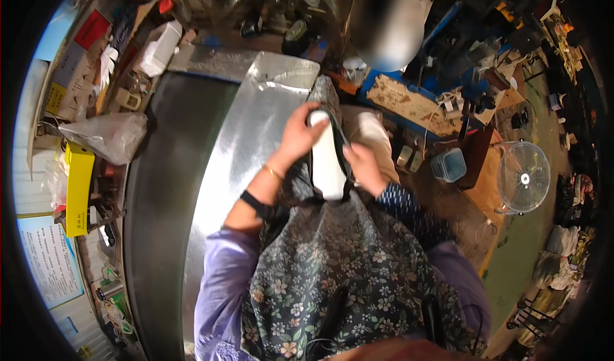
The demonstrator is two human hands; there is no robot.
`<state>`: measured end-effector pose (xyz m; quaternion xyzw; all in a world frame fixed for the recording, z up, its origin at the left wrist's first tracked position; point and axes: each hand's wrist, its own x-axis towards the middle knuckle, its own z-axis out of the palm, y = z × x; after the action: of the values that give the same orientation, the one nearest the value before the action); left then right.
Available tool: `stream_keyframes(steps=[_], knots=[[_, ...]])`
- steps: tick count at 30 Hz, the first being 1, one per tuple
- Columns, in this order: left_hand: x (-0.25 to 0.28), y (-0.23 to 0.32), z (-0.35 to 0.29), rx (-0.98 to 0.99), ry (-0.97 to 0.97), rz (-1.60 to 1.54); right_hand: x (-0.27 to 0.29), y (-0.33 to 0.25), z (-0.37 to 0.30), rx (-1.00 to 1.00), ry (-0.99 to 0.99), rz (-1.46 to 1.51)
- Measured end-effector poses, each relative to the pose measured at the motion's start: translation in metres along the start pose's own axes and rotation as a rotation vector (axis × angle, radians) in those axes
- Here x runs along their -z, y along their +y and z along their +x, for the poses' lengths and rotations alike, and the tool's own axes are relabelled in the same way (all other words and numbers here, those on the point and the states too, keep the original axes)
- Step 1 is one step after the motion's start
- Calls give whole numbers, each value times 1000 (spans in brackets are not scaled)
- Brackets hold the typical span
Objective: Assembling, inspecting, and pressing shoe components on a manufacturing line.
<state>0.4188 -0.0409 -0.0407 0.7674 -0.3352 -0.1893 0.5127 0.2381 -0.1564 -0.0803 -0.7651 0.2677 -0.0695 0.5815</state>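
Observation:
A long white shoe sole [329, 163] with dark material along its edges stands over my lap, its length running toward me. My left hand [302, 133] is closed round its far end, the thumb lying across the white face. At the sole's right side my right hand [366, 169] is closed, with its fingers against a dark strip [340, 134] that follows the edge. Whether this strip is a part of the shoe or a separate piece I cannot tell. A flowered apron [339, 258] covers my lap under the sole.
To the left, a shiny metal counter [224, 150] borders a dark conveyor belt [169, 163]. A clear plastic bag [112, 134] and a yellow box [78, 188] are beyond it. On the right are a blue-edged bench [409, 105], a plastic tub [449, 164] and a fan [524, 177].

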Motion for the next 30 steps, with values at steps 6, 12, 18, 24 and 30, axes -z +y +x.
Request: stream_keyframes(steps=[6,12,18,24,30], knots=[[7,-25,-13,445,-11,-643,7,-1,30,-257,3,364],[-5,-35,-18,303,5,-744,-35,-19,20,140,-80,-447],[-7,-33,-7,395,17,-591,-17,-41,33,28,-207,-696],[-7,-34,-11,386,-83,-556,-6,-18,-20,-92,-425,74],[6,-11,-41,723,148,-764,-40,-22,-8,-156,-309,409]])
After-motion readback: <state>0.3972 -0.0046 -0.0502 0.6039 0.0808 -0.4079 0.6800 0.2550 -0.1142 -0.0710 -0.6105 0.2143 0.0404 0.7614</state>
